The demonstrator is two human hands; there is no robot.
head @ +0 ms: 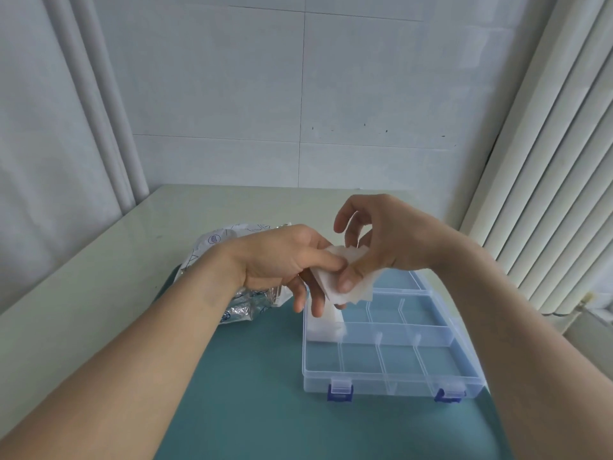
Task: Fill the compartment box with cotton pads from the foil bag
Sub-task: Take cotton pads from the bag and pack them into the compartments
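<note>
A clear plastic compartment box [391,376] with blue latches lies open on the teal mat. White cotton pads [326,327] fill its left middle compartment. Above the box's far left corner both hands hold a small stack of white cotton pads [335,285]. My left hand [285,263] grips the stack from the left, thumb on top. My right hand [374,240] pinches it from the right, thumb pressed on the front pad. The silver foil bag [242,303] lies on the table behind my left wrist, partly hidden.
The teal mat [258,393] covers the near part of a pale table [99,277]. A tiled wall stands behind it, vertical blinds hang at the right and pipes run down at the left. The box's other compartments hold nothing.
</note>
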